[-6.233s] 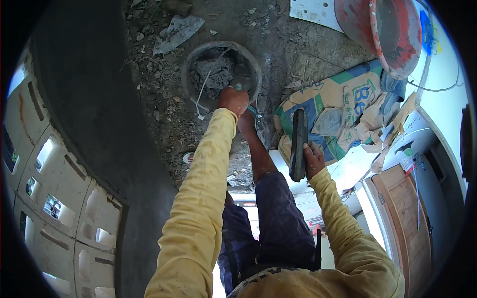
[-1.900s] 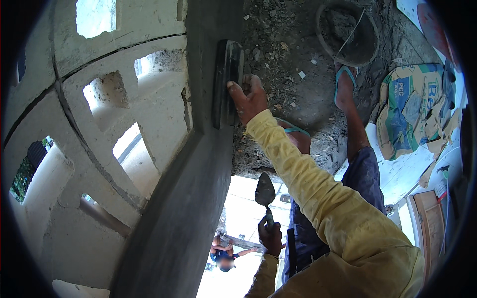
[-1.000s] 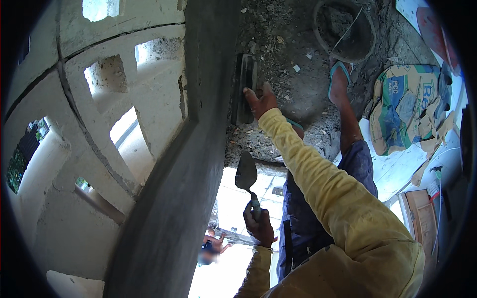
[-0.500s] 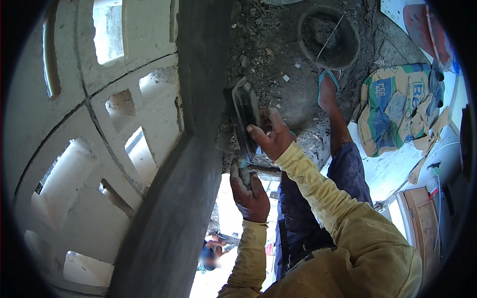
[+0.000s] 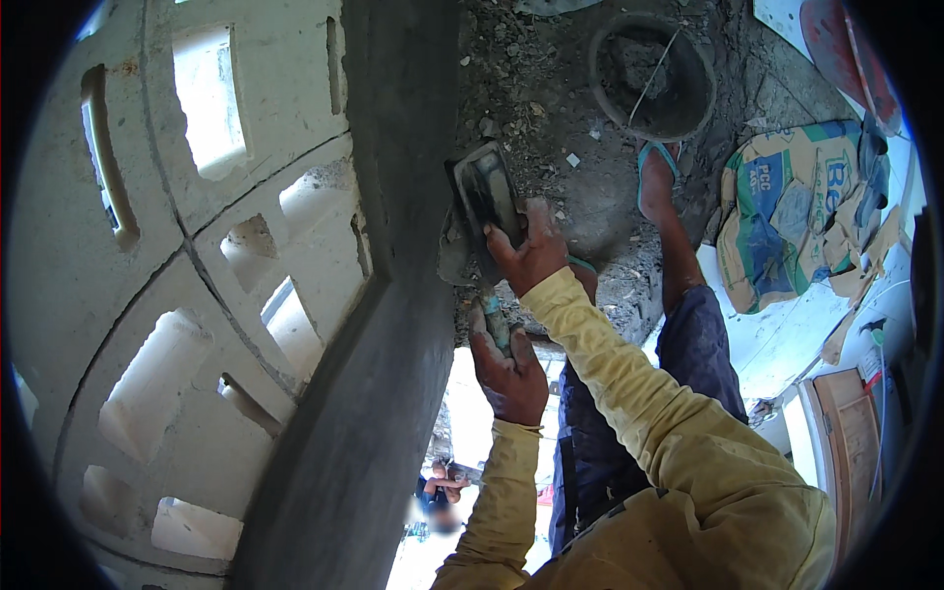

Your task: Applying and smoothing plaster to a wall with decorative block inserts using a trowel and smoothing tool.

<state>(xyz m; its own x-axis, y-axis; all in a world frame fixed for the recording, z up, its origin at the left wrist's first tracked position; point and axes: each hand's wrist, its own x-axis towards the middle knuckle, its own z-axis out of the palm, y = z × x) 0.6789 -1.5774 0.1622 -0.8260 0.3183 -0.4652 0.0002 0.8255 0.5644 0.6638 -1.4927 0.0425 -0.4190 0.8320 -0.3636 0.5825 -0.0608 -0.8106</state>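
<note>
My left hand [image 5: 509, 382] is closed around the worn blue-green handle of a trowel [image 5: 495, 323]. Part of the trowel's grey blade [image 5: 453, 254] shows beside the grey wall face. In my right hand [image 5: 532, 248] is a dark, rectangular plastering float [image 5: 486, 189] with a raised rim, tilted, its long side along the wall. The thumb lies on the float and the other fingers are partly hidden. The float overlaps the trowel blade; I cannot tell whether they touch.
A smooth grey plastered column [image 5: 344, 393] and a pale openwork block wall [image 5: 147, 285] stand at my left. Ahead on the rubble-strewn ground sits a round black mortar tub [image 5: 706, 93]. A crumpled cement bag [image 5: 787, 211] lies at right. Another person [image 5: 442, 497] is visible far below.
Float and trowel have turned slightly, and more of the trowel blade shows beside the float. My left hand has shifted a little right and down. Both hands keep their grip.
</note>
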